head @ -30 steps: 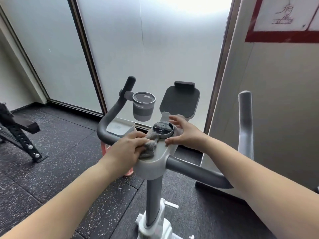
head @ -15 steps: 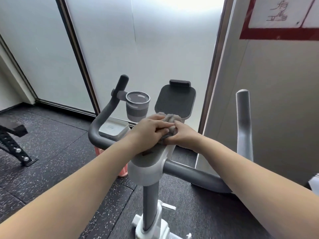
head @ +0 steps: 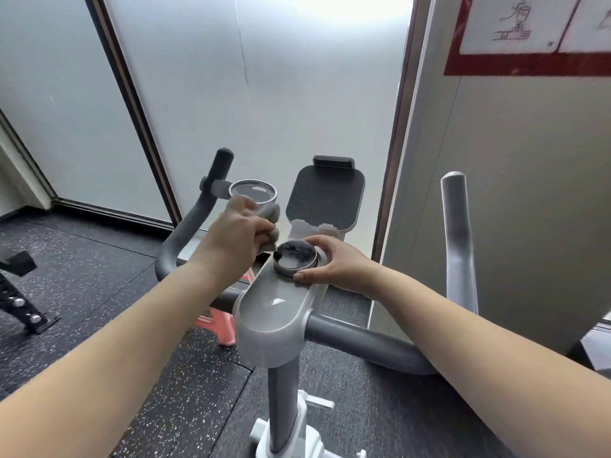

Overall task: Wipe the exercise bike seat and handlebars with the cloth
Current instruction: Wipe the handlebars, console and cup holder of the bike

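while the left hand (head: 236, 233) stays out of contact with the round display (head: 295, 258), fingers bunched tight on the grey cloth (head: 268, 215) just left of it, the left handlebar (head: 195, 213) curves away nearest that hand, as the right hand (head: 334, 262) rests open-fingered around the display's rim.

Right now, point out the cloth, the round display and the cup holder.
cloth (head: 269, 215): head view, bunched grey fabric beyond the left hand's knuckles.
round display (head: 295, 256): head view, middle of its dark face.
cup holder (head: 253, 192): head view, its round top.
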